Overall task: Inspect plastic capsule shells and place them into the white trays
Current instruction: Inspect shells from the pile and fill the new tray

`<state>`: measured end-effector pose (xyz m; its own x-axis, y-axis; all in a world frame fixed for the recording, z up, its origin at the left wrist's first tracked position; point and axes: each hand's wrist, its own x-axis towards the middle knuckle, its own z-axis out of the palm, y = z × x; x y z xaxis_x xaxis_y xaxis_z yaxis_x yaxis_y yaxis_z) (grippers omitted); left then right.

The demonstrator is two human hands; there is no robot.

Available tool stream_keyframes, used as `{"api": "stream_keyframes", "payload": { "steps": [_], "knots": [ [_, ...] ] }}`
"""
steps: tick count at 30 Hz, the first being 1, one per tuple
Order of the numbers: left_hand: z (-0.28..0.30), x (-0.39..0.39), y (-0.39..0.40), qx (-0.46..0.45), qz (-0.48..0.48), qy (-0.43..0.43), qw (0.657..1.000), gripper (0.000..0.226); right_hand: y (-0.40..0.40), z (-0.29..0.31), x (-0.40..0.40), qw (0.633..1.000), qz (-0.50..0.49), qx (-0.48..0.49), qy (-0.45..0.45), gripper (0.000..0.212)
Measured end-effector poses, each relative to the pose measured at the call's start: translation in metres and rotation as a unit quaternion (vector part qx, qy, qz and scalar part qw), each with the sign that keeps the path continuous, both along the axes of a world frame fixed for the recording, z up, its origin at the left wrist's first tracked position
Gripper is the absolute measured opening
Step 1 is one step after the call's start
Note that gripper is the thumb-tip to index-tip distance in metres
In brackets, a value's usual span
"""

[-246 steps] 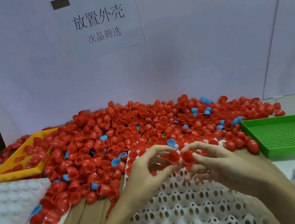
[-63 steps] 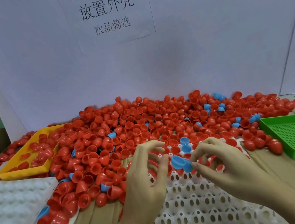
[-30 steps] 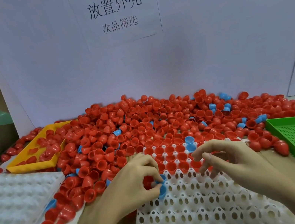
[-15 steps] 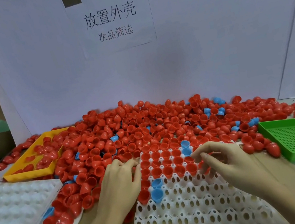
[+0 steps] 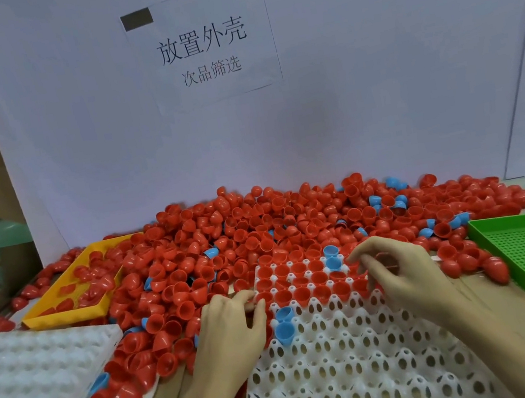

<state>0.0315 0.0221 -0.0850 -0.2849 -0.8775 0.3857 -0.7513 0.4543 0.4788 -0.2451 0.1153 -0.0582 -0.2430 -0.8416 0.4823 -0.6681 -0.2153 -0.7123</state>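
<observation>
with the left hand [image 5: 230, 329] lying loose-fingered, holding nothing, at the white tray [image 5: 350, 358]'s left edge and the right hand [image 5: 394, 267] curled over its filled rows, grasp unclear, each next red shell [image 5: 182, 311] should be checked, then seated mouth-up in the nearest free cup.

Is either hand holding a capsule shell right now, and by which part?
Cannot be told: left hand and right hand rest curled at the white perforated tray.

Left hand [image 5: 231, 332], right hand [image 5: 402, 274]: both bare, no gloves, rings; forearms bare, no sleeves visible.
</observation>
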Motion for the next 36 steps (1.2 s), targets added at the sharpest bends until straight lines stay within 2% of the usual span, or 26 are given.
{"api": "stream_keyframes", "payload": {
  "steps": [4,9,13,17,21,25,29,32,34,36],
  "knots": [
    [-0.001,0.000,-0.001,-0.001,0.002,0.016,1.000,0.028,0.001,0.000,-0.005,1.000,0.003,-0.003,-0.011,0.030],
    [0.008,0.006,-0.018,-0.007,0.008,0.068,0.998,0.016,0.002,0.004,-0.011,0.997,0.009,-0.027,-0.067,0.031],
    [0.018,0.002,-0.046,-0.044,0.021,0.010,0.999,0.011,0.003,0.004,-0.019,0.996,0.000,-0.029,-0.084,0.030],
    [0.020,-0.008,-0.070,0.001,0.002,-0.082,0.997,0.016,0.005,0.000,-0.023,0.996,-0.009,-0.028,-0.083,0.032],
    [0.011,-0.010,-0.079,-0.020,0.050,-0.090,0.994,0.009,0.007,-0.002,-0.023,0.998,-0.012,-0.037,-0.059,0.034],
    [0.010,-0.008,-0.079,-0.052,0.055,-0.092,0.993,0.014,0.010,0.000,-0.024,0.997,-0.016,-0.060,-0.038,0.035],
    [0.020,-0.003,-0.061,-0.164,0.066,-0.062,0.982,0.027,0.013,0.003,-0.025,0.997,-0.024,-0.070,-0.029,0.031],
    [0.033,-0.005,-0.044,-0.202,0.021,0.003,0.979,0.026,0.013,0.005,-0.024,0.998,-0.018,-0.055,-0.036,0.029],
    [0.039,-0.013,-0.026,-0.178,-0.022,0.096,0.979,0.021,0.014,0.007,-0.024,0.998,0.003,-0.037,-0.055,0.030],
    [0.042,-0.025,-0.008,-0.083,-0.076,0.208,0.972,0.016,0.016,0.009,-0.023,0.998,0.019,-0.025,-0.053,0.030]
  ]
}}
